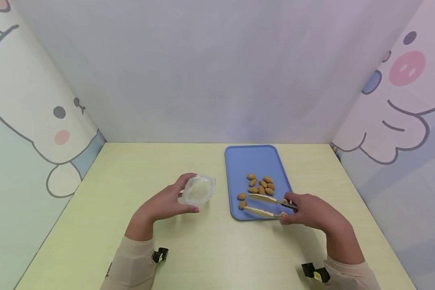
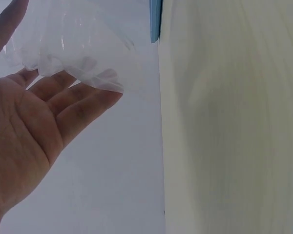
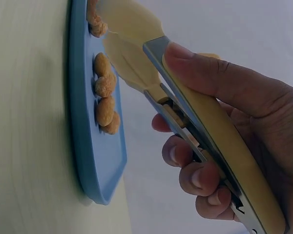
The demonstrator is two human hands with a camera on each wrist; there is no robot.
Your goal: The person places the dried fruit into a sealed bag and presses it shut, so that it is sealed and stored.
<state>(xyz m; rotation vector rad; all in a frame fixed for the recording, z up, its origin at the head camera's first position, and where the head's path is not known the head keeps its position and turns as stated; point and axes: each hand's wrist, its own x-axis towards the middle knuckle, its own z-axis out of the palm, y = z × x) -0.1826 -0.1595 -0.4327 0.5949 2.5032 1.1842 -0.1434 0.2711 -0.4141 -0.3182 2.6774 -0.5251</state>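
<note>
My left hand (image 1: 170,201) holds a clear plastic bag (image 1: 207,193) above the table, left of the tray. Its round mouth stands spread in the head view, and the left wrist view shows crinkled see-through plastic (image 2: 83,44) between thumb and fingers. A pair of tongs (image 3: 222,146) with cream tips and metal-edged arms is gripped in my right hand (image 1: 311,211), thumb on one arm and fingers on the other. The tips are apart over the near part of the blue tray (image 1: 250,159). Several brown, oval nugget-like pieces (image 1: 262,183) lie on the tray, one right by the lower tip.
A pale wood-grain table (image 1: 148,161) carries the tray, which lies right of centre and reaches toward the back wall (image 1: 217,80). Side walls with cartoon animals (image 1: 407,68) flank the table. Each sleeve has a black clip-like piece (image 1: 160,255) near the wrist.
</note>
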